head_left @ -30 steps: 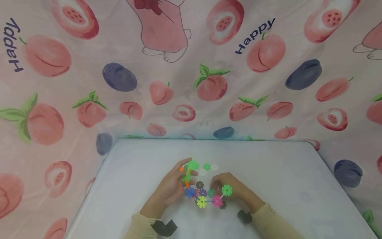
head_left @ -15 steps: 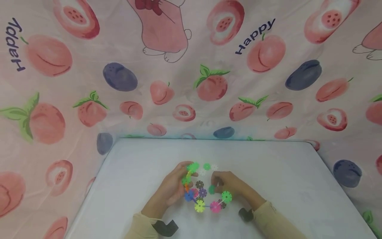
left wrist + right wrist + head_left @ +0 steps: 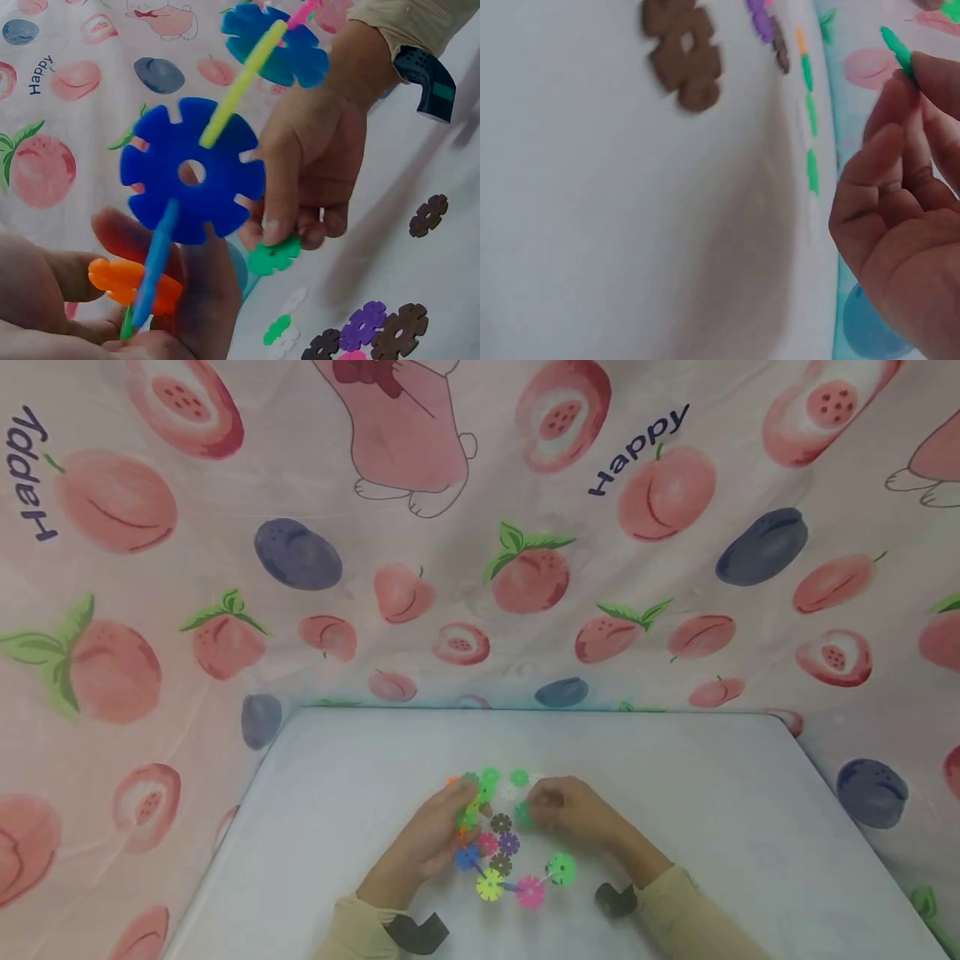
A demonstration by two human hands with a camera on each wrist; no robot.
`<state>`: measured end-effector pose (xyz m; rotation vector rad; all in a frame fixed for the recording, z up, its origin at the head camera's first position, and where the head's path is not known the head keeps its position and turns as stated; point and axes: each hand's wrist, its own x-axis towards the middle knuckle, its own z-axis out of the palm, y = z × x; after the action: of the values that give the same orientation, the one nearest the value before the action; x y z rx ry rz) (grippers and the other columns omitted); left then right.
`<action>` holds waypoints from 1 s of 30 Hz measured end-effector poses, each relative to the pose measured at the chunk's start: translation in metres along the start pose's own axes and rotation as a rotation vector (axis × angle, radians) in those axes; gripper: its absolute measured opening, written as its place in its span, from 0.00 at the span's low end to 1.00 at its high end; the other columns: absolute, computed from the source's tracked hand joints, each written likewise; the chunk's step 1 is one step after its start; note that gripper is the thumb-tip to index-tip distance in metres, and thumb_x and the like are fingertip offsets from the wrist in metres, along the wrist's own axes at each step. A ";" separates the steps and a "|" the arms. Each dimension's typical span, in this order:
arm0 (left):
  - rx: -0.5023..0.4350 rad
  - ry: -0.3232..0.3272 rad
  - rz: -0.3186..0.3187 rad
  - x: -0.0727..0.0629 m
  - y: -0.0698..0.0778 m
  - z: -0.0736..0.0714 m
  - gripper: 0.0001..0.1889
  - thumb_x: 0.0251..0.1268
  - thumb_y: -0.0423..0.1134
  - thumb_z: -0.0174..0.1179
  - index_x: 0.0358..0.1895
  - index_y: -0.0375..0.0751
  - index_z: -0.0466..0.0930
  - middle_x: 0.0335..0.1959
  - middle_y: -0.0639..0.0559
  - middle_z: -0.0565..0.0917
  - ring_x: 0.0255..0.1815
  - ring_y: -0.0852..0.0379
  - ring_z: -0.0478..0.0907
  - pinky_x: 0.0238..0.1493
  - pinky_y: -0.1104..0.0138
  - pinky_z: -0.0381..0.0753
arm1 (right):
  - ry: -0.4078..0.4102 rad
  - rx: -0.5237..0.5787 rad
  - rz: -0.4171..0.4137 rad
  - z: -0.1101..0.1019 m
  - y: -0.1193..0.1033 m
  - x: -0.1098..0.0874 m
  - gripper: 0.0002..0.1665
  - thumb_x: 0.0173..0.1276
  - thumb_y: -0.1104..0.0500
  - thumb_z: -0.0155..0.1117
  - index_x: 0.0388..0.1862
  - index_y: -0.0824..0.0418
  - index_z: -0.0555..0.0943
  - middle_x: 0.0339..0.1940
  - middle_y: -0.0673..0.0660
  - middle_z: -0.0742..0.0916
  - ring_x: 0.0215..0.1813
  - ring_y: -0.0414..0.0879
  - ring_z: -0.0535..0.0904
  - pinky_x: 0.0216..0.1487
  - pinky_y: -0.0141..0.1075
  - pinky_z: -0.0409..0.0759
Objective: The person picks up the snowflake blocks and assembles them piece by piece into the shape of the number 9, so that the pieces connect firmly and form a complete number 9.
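My left hand [image 3: 420,835] grips a curved chain of slotted plastic snowflake discs, near its orange and green part. The chain's yellow disc [image 3: 490,885], pink disc [image 3: 531,892] and bright green end disc [image 3: 561,869] stretch out toward the right. In the left wrist view, a dark blue disc [image 3: 150,161] of the chain shows large in front of the fingers. My right hand [image 3: 577,814] pinches a single teal-green disc [image 3: 274,257] between thumb and fingertips, apart from the chain. Seen from the right wrist, that disc [image 3: 897,51] stands edge-on at the fingertips.
Loose discs lie on the white table [image 3: 675,777] between the hands: brown [image 3: 501,823], purple [image 3: 509,843] and pink [image 3: 488,843] ones among them. Farther back are a green disc [image 3: 519,778] and pale white ones [image 3: 510,792]. A fruit-print cloth [image 3: 465,585] hangs behind the table.
The right hand has drawn the teal-green disc up and leftward, toward the left hand. The chain's free end has swung nearer the person, and the left fingers have curled in more.
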<state>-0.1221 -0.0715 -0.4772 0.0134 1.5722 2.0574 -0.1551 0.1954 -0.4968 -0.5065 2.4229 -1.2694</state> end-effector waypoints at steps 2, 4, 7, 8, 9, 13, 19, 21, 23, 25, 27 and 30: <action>0.000 0.003 -0.014 0.000 -0.001 0.000 0.25 0.81 0.52 0.48 0.69 0.39 0.63 0.47 0.48 0.75 0.30 0.63 0.69 0.35 0.71 0.77 | 0.020 0.054 0.019 0.001 -0.005 0.001 0.08 0.70 0.47 0.68 0.42 0.49 0.85 0.35 0.52 0.88 0.41 0.48 0.83 0.45 0.41 0.83; -0.004 0.007 -0.030 0.000 -0.002 -0.001 0.20 0.81 0.51 0.48 0.64 0.41 0.64 0.45 0.49 0.74 0.27 0.63 0.68 0.37 0.68 0.80 | 0.041 0.106 0.039 0.002 -0.010 0.001 0.09 0.68 0.48 0.70 0.41 0.50 0.85 0.35 0.56 0.89 0.40 0.49 0.83 0.44 0.42 0.84; 0.002 0.026 -0.055 0.000 -0.003 0.000 0.17 0.80 0.50 0.49 0.59 0.43 0.66 0.44 0.48 0.74 0.26 0.62 0.70 0.41 0.61 0.86 | 0.061 0.168 0.062 0.003 -0.017 0.001 0.10 0.66 0.48 0.73 0.39 0.52 0.85 0.36 0.61 0.89 0.40 0.51 0.84 0.45 0.46 0.84; 0.007 0.030 -0.061 0.001 -0.003 0.000 0.15 0.80 0.50 0.49 0.57 0.43 0.67 0.44 0.48 0.74 0.26 0.61 0.71 0.42 0.58 0.87 | 0.063 0.184 0.065 0.003 -0.020 0.001 0.10 0.65 0.49 0.73 0.38 0.53 0.85 0.36 0.62 0.89 0.40 0.52 0.84 0.45 0.48 0.84; 0.010 0.035 -0.066 0.002 -0.004 0.000 0.14 0.80 0.50 0.49 0.54 0.43 0.67 0.45 0.47 0.75 0.27 0.60 0.73 0.43 0.56 0.88 | 0.065 0.199 0.063 0.003 -0.022 0.001 0.10 0.65 0.49 0.74 0.38 0.53 0.86 0.36 0.63 0.89 0.40 0.53 0.84 0.45 0.49 0.84; 0.015 0.037 -0.070 0.003 -0.005 0.001 0.13 0.81 0.48 0.48 0.53 0.42 0.69 0.48 0.40 0.77 0.30 0.56 0.80 0.46 0.51 0.89 | 0.067 0.235 0.044 0.004 -0.027 0.003 0.10 0.65 0.50 0.74 0.36 0.54 0.86 0.37 0.66 0.89 0.41 0.60 0.84 0.44 0.51 0.84; 0.004 0.027 -0.053 0.002 -0.005 0.002 0.13 0.82 0.45 0.45 0.53 0.40 0.70 0.51 0.34 0.79 0.34 0.53 0.85 0.46 0.49 0.89 | 0.058 0.253 0.042 0.008 -0.028 0.005 0.10 0.65 0.51 0.74 0.36 0.56 0.86 0.34 0.64 0.89 0.42 0.66 0.83 0.44 0.51 0.84; -0.004 0.016 -0.046 0.002 -0.005 0.002 0.10 0.82 0.44 0.45 0.48 0.42 0.70 0.49 0.35 0.79 0.35 0.53 0.85 0.47 0.49 0.88 | 0.059 0.257 0.042 0.008 -0.028 0.004 0.10 0.65 0.50 0.74 0.36 0.55 0.86 0.35 0.64 0.89 0.43 0.67 0.83 0.43 0.51 0.84; -0.012 0.005 -0.039 0.001 -0.004 0.003 0.08 0.82 0.43 0.45 0.44 0.43 0.68 0.46 0.38 0.80 0.36 0.53 0.85 0.48 0.49 0.88 | 0.058 0.263 0.038 0.008 -0.030 0.003 0.10 0.65 0.50 0.74 0.35 0.55 0.86 0.37 0.67 0.89 0.44 0.68 0.83 0.44 0.52 0.84; -0.026 -0.015 -0.030 0.001 -0.004 0.003 0.08 0.82 0.42 0.45 0.41 0.44 0.67 0.43 0.41 0.79 0.36 0.52 0.85 0.50 0.47 0.87 | 0.060 0.272 0.023 0.008 -0.031 0.003 0.10 0.65 0.51 0.74 0.35 0.55 0.86 0.38 0.68 0.88 0.44 0.68 0.83 0.46 0.53 0.84; -0.030 -0.027 -0.021 0.000 -0.003 0.004 0.09 0.82 0.41 0.44 0.38 0.44 0.65 0.42 0.43 0.78 0.37 0.53 0.85 0.52 0.47 0.87 | 0.063 0.279 0.011 0.009 -0.033 0.002 0.09 0.64 0.52 0.75 0.34 0.55 0.87 0.39 0.69 0.88 0.45 0.65 0.85 0.48 0.55 0.84; -0.018 -0.020 -0.013 -0.001 -0.002 0.003 0.09 0.82 0.40 0.44 0.37 0.43 0.65 0.44 0.41 0.78 0.39 0.53 0.84 0.51 0.52 0.88 | 0.070 0.274 -0.004 0.010 -0.036 0.002 0.10 0.64 0.52 0.75 0.33 0.57 0.87 0.39 0.66 0.89 0.44 0.59 0.86 0.51 0.55 0.84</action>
<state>-0.1191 -0.0687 -0.4776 0.0173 1.5379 2.0543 -0.1471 0.1687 -0.4724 -0.3944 2.2521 -1.6138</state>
